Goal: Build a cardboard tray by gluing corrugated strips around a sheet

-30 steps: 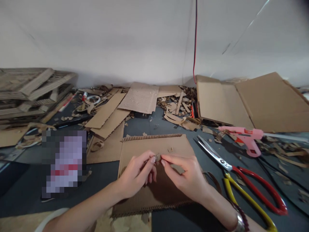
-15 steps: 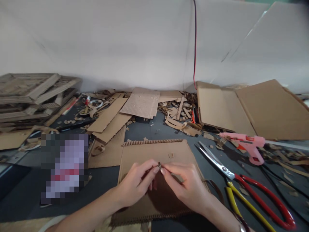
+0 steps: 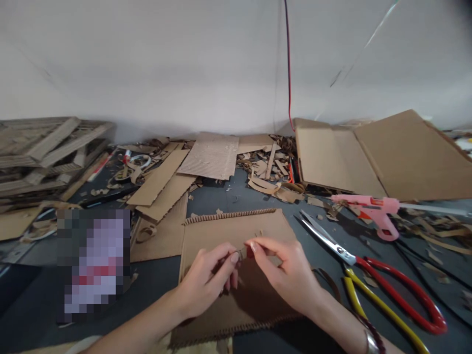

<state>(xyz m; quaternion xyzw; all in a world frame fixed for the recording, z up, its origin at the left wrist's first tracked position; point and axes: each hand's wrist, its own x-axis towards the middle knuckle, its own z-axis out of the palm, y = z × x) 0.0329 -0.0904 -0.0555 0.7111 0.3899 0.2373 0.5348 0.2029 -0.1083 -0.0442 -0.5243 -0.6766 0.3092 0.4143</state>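
Note:
Over a brown cardboard sheet (image 3: 206,231), my left hand (image 3: 210,280) pinches a small, thin cardboard strip (image 3: 241,253) between thumb and forefinger. My right hand (image 3: 285,270) is just to its right, a narrow gap from the left fingertips. Its thumb and forefinger are pressed together, and whether anything lies between them is hidden. A strip of exposed corrugation (image 3: 232,215) runs along the sheet's far edge. A small cardboard scrap (image 3: 261,232) rests on the sheet past the right fingers.
To the right lie red-handled scissors (image 3: 341,253), a yellow-handled tool (image 3: 383,309) and a pink glue gun (image 3: 379,209). Cardboard pieces (image 3: 158,177) and scraps overlap behind. A folded cardboard panel (image 3: 328,157) stands back right, a stacked cardboard frame (image 3: 47,152) far left. A blurred-out purple item (image 3: 103,255) lies left.
My fingertips, which met around the small strip, have come slightly apart, the right hand's drawing away to the right. The whole view has shifted a little.

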